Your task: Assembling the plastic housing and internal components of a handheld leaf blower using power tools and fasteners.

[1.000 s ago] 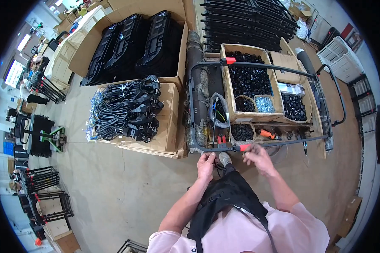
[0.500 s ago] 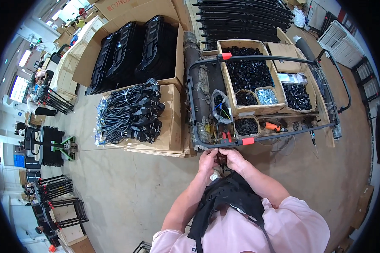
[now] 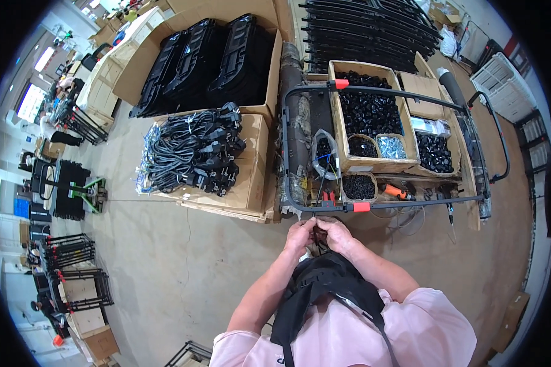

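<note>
My left hand (image 3: 300,237) and my right hand (image 3: 335,232) meet just below the near bar of a black tubular frame (image 3: 398,201) with red clips. Thumbs and fingertips of both are pinched together around something thin and dark, mostly hidden by the fingers. A dark strand runs toward them from a clear plastic bag (image 3: 325,164) holding blue and yellow wires. Red-handled pliers (image 3: 329,197) lie just beyond the bar. A small basket of black screws (image 3: 359,187) and an orange power tool (image 3: 396,192) sit to the right of them.
Bundled black power cords (image 3: 193,150) lie on a cardboard box (image 3: 254,165) at left. Behind it stands a carton (image 3: 277,73) of black plastic shells. A wooden box (image 3: 373,164) holds black caps and silver screws. Black bars (image 3: 367,37) are stacked at the back. A green pallet jack (image 3: 95,194) stands far left.
The view has shifted slightly, so the bench appears a little farther right. My hands stay together, now slightly lower and a bit apart from the frame's near bar.
</note>
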Demonstrator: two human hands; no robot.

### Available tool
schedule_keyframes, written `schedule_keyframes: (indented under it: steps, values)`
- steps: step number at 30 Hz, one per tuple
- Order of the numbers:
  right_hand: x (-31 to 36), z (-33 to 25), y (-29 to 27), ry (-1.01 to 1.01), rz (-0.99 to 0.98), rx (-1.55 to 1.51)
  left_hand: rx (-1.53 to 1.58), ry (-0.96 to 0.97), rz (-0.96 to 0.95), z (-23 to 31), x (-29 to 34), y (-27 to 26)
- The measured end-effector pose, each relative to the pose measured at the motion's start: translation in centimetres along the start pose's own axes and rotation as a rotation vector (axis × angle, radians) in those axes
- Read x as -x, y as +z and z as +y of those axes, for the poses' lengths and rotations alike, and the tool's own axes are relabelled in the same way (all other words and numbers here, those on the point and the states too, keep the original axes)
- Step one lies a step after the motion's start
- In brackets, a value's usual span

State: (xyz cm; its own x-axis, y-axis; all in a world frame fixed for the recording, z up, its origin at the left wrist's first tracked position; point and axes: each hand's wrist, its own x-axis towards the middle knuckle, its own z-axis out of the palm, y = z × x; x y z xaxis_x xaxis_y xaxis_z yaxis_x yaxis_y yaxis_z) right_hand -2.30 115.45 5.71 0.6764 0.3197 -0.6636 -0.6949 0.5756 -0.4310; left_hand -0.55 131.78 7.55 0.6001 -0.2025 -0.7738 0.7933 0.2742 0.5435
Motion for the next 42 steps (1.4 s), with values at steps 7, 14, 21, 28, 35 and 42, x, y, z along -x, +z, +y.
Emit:
schedule_keyframes:
  steps: [7,14,21,28,35,42]
  values:
    - [4.3,-5.3,4.9,-0.363,0.121,1.522,-0.151,0.155,-0.032,-3.2,0.9,-1.7]
    - [2.4,-8.2,10.7,-0.561,-0.435,2.244,-0.332,0.626,0.124,-4.5,4.1,-1.2]
    - [-0.7,-9.5,12.0,-0.400,-0.721,2.278,-0.370,0.553,0.144,-4.0,5.8,-2.8]
    - [0.5,-10.5,13.6,-0.550,-0.922,2.253,-0.400,0.611,0.109,-4.6,4.5,-4.3]
    - [0.8,-10.4,12.2,-0.605,-0.827,2.222,-0.380,0.545,0.051,-3.7,4.7,-4.8]
    - [1.2,-10.1,13.3,-0.869,-0.955,2.019,-0.250,0.527,-0.012,-2.8,4.5,-5.2]
